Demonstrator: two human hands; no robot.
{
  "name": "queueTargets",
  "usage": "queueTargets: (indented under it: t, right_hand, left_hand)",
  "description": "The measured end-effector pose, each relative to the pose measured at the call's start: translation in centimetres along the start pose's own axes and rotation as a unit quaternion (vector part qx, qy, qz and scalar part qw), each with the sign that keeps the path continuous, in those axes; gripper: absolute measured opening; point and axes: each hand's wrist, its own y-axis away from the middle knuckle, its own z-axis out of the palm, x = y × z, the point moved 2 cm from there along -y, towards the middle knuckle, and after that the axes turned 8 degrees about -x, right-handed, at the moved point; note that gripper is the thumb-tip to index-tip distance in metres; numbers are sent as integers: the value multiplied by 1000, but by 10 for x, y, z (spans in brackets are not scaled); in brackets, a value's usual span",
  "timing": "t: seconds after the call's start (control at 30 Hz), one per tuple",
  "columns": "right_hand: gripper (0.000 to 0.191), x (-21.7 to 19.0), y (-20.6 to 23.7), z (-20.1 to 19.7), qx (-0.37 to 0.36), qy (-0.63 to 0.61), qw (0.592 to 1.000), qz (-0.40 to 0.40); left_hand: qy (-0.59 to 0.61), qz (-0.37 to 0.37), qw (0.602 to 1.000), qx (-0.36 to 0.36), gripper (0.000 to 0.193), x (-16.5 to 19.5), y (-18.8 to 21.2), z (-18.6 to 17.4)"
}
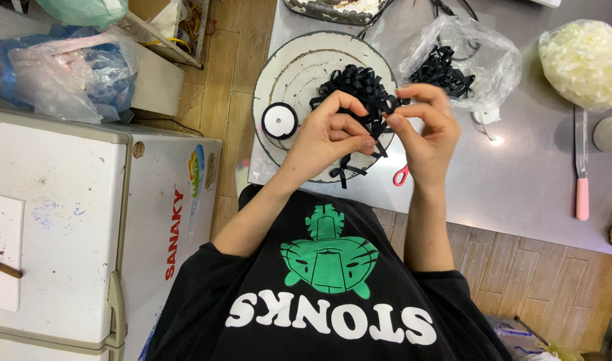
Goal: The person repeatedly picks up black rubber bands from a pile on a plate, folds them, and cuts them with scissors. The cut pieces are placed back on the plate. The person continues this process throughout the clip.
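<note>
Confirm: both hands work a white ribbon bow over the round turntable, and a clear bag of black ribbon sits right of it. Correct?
Not quite. The head view shows the ribbon bow in the left hand and right hand is black, not white. The turntable and bag of black ribbon are as stated.

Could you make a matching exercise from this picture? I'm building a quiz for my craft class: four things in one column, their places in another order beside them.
Things:
1. black ribbon bow
2. white ribbon spool
3. pink-handled knife
4. clear plastic bag of black ribbon pieces

Places:
A. at the right edge of the grey table
B. on the left part of the round white board
C. pinched between the left hand and right hand
D. on the table, beyond the right hand

Pairs: 1-C, 2-B, 3-A, 4-D
</note>
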Motion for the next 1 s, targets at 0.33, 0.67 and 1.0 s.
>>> queueTargets:
  t: [0.33,0.67,1.0]
  right_hand:
    - [20,42,17,-39,-38,300,953,-19]
    - [72,107,113,-47,-104,440,845,287]
    - [61,105,109,-25,-31,422,811,405]
  left_hand:
    - [-134,25,991,2,26,-39,-11,-26]
    - [-70,47,996,-4,16,-65,-12,-61]
    - [-34,77,996,-28,31,-46,-15,-64]
